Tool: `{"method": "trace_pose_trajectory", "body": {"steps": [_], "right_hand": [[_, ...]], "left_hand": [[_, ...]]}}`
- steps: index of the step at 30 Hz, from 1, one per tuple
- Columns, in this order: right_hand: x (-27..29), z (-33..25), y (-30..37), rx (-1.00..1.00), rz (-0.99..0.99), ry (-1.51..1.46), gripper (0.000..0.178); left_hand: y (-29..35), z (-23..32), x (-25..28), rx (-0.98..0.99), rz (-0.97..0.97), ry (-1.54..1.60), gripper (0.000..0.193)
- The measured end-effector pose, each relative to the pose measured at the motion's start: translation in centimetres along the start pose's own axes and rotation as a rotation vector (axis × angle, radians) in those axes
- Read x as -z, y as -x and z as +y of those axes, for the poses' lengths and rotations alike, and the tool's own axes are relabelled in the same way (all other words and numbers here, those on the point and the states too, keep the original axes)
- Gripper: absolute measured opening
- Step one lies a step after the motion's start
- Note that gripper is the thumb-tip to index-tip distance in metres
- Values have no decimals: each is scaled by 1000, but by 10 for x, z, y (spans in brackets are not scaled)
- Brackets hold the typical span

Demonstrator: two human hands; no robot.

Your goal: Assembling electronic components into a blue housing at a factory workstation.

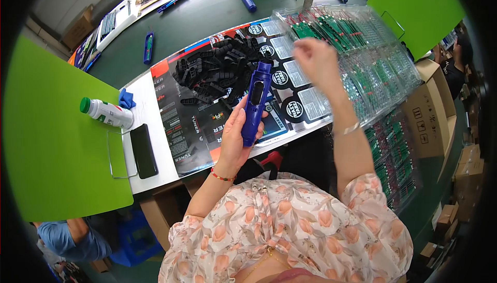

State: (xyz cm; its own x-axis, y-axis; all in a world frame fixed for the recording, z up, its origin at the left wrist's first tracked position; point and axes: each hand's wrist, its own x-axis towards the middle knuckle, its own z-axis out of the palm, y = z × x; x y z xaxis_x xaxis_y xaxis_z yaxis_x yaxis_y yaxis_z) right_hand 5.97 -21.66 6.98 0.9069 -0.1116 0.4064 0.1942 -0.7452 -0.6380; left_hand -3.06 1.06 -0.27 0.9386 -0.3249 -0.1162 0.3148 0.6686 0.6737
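My left hand (239, 130) is wrapped around a long dark-blue plastic casing (256, 104), held tilted above the printed mat. An oval opening shows in the casing's upper face, and a narrower dark end points away from me. Just beyond that end lies a pile of small black plastic parts (222, 63). My right hand (317, 60) is raised over the mat's right side, close to clear trays of green circuit boards (331, 29). Its fingers look bent but are smeared by motion, so whether they hold anything cannot be made out.
Green partitions (62, 138) stand at both sides. A white bottle with a green cap (106, 112), a blue cloth (126, 99) and a black phone (143, 151) are at left. More blue casings (247, 0) lie across the far table. An open cardboard box (429, 112) stands at right.
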Motion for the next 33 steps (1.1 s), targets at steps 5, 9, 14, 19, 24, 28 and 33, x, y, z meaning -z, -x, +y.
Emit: {"method": "trace_pose_trajectory", "body": {"steps": [5, 9, 14, 19, 24, 28, 33], "right_hand": [[4, 89, -88, -80, 51, 465, 18], [-12, 63, -104, -247, -97, 524, 21], [-29, 59, -122, -312, -116, 664, 25], [-5, 30, -125, -292, 77, 613, 24], [28, 15, -122, -166, 342, 519, 23], [19, -30, -67, 0, 336, -108, 40], [-25, -72, 24, -87, -107, -844, 41]], "left_hand": [[-2, 0, 1, 7, -22, 30, 50], [2, 6, 6, -11, 10, 26, 51], [5, 14, 8, -14, 0, 36, 49], [4, 17, 17, -2, 33, 84, 50], [-1, 20, 22, -7, 17, 137, 49], [-5, 23, 27, -28, 49, 115, 49], [-6, 28, 29, -35, 36, 144, 51]]}}
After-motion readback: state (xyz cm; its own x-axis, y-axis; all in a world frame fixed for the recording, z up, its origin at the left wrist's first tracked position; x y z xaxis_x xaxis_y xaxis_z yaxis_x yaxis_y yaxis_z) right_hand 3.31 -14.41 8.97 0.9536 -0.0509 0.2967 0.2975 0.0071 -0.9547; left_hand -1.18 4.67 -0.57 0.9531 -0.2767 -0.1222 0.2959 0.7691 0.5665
